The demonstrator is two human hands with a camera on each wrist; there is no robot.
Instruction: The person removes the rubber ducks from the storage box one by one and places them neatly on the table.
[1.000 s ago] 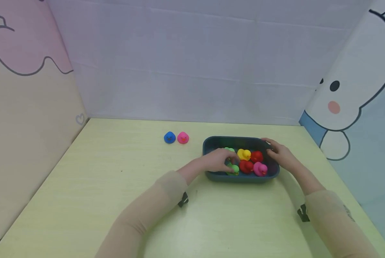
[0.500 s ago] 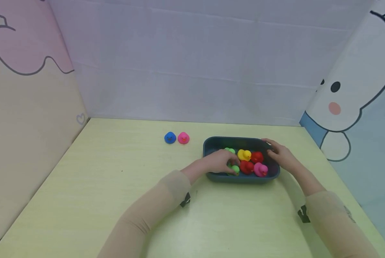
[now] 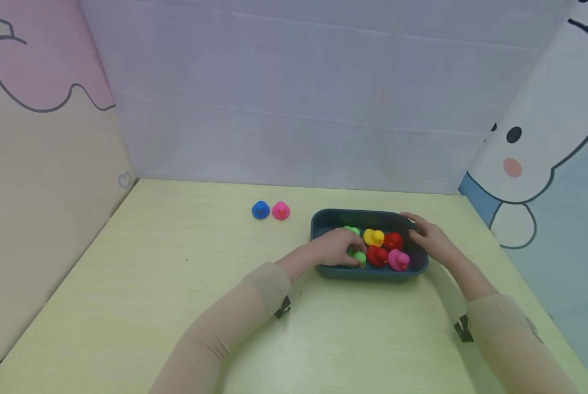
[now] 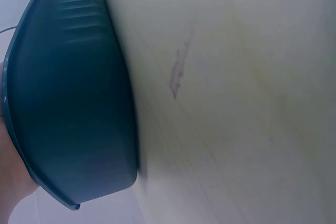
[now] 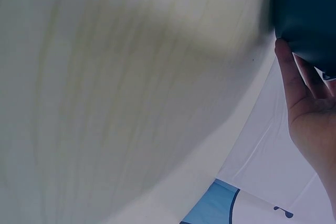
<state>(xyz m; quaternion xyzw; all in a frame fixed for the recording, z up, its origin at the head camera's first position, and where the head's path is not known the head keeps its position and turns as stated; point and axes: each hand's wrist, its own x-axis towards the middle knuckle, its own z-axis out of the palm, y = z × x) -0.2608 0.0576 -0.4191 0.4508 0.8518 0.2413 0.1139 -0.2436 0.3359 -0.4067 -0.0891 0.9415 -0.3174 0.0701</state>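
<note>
A dark teal plastic basin (image 3: 373, 275) stands on the table and holds several rubber ducks. My left hand (image 3: 340, 247) reaches over its left side, thumb and fingers curled around a green rubber duck (image 3: 360, 257) at the front. Behind the fingers shows part of another green duck (image 3: 351, 230). A yellow duck (image 3: 373, 237), two red ducks (image 3: 377, 255) and a pink duck (image 3: 399, 260) sit to the right. At the right end, my right hand (image 3: 431, 236) grips the basin's rim, thumb inside. The right wrist view shows its fingers (image 5: 291, 72) against the outer wall.
A blue duck (image 3: 260, 210) and a bright pink duck (image 3: 281, 210) stand side by side on the table (image 3: 176, 306), left of the basin. A pale wall sheet (image 3: 294, 98) closes off the back, and printed panels (image 3: 560, 219) flank the sides.
My left hand has shifted very slightly right and closed more over the front green duck. The right hand keeps its hold on the rim, and the basin stays where it was.
</note>
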